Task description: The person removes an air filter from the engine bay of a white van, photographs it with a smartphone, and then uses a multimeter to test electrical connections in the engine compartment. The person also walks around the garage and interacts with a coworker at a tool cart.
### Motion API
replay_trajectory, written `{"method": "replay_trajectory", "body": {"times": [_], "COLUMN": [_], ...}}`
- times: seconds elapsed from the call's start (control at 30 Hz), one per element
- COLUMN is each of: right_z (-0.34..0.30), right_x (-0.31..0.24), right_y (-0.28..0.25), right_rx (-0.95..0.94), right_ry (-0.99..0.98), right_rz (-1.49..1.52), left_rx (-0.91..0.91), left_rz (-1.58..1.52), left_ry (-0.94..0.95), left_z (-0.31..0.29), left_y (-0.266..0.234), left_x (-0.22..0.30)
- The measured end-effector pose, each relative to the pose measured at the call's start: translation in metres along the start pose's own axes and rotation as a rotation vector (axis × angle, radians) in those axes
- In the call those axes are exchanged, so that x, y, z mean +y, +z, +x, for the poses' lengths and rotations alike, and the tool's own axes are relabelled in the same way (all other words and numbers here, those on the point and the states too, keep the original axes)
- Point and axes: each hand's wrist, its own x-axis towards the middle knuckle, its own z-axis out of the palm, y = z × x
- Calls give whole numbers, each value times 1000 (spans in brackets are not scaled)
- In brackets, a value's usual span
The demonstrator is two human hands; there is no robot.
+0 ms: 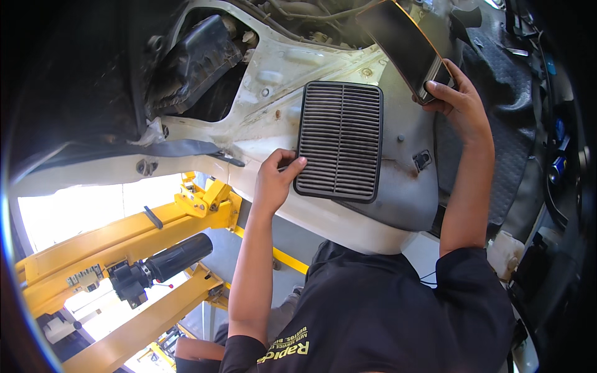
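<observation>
My left hand (281,176) pinches the left edge of a panel air filter (339,142), thumb on top. The filter is rectangular, with grey-brown pleats in a black frame, and lies over white painted car bodywork (273,105). At the upper right, my right hand (452,94) is closed round the lower end of a smartphone (403,45). The phone is tilted, with an orange edge and a dark, glossy face; its upper end lies over the engine bay. The filter and the phone are apart.
A dark plastic housing (200,62) sits in an opening at the upper left. Yellow lift beams (106,231) carry a black cylindrical motor unit (180,256) at the lower left. A bare forearm (198,349) shows below. Dark quilted lining (497,118) hangs at the right.
</observation>
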Motion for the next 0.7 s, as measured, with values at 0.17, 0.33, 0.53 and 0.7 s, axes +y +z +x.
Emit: {"method": "replay_trajectory", "body": {"times": [0.17,0.33,0.53,0.7], "right_z": [-26,-61,-107,-124], "right_x": [-1,19,47,43], "right_y": [12,13,83,215], "right_rx": [8,-93,-702,-1141], "right_ry": [54,101,220,505], "right_rz": [20,120,295,96], "left_rx": [-9,147,376,701], "left_rz": [-367,-610,-931,-996], "left_ry": [73,132,204,142], "left_z": [-21,-101,-242,-329], "left_y": [-6,-57,-136,-168], "left_x": [0,-51,-169,-267]}}
